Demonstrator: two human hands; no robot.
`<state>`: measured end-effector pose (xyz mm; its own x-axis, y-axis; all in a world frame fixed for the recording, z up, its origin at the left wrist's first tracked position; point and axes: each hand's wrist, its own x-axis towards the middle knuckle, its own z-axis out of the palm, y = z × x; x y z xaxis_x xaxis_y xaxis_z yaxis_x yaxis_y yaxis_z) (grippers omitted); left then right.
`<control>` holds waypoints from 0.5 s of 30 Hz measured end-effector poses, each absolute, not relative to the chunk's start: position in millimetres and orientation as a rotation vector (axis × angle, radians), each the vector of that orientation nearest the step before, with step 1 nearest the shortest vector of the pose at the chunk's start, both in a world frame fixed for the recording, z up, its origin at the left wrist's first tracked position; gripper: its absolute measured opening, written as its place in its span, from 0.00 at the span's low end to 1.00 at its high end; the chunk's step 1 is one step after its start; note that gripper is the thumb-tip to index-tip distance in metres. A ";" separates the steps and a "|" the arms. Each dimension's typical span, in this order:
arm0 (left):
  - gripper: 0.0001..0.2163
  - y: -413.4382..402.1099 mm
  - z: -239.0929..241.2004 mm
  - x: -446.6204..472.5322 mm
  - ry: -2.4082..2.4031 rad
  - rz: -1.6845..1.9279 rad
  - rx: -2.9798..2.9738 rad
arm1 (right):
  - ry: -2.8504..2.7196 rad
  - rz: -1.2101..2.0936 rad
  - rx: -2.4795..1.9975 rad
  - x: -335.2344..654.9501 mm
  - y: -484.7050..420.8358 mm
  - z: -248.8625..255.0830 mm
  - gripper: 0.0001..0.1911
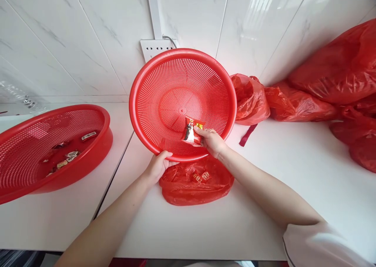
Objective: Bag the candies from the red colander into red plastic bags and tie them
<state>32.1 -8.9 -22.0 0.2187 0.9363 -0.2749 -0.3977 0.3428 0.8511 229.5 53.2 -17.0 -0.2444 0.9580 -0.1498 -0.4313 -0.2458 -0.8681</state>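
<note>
A round red plastic basket is tilted up on its edge, its inside facing me. My left hand grips its lower rim with fingers wrapped round it. My right hand reaches over the rim and pinches a small red and white snack packet against the basket's inner wall. Under the basket lies a red plastic bag with a few small packets showing inside it.
A second red basket sits at the left on the white table, holding several small packets. Crumpled red plastic bags pile up at the right against the tiled wall. A white power strip is mounted behind the tilted basket.
</note>
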 end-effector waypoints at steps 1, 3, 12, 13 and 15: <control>0.14 -8.9 -22.2 31.9 0.913 1.045 0.733 | -0.865 1.708 -0.901 230.2 52.7 -15.5 0.16; 0.14 -9.0 -22.3 31.8 0.912 1.049 0.748 | -0.866 1.735 -0.931 231.7 51.3 -11.1 0.17; 0.14 -8.9 -22.3 33.2 0.924 1.051 0.774 | -0.970 1.656 -1.007 228.4 47.8 -5.7 0.22; 0.14 -8.6 -22.7 32.9 0.924 1.052 0.772 | -0.999 1.643 -1.000 228.3 47.8 -6.1 0.22; 0.14 -8.0 -23.4 32.3 0.915 1.055 0.763 | -1.095 1.630 -0.976 229.6 46.9 -4.7 0.23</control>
<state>32.3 -8.0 -23.4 0.2142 0.9441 -0.2508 -0.3812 0.3172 0.8684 229.6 46.9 -4.7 -0.2692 0.9558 -0.1182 -0.2524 -0.1884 -0.9491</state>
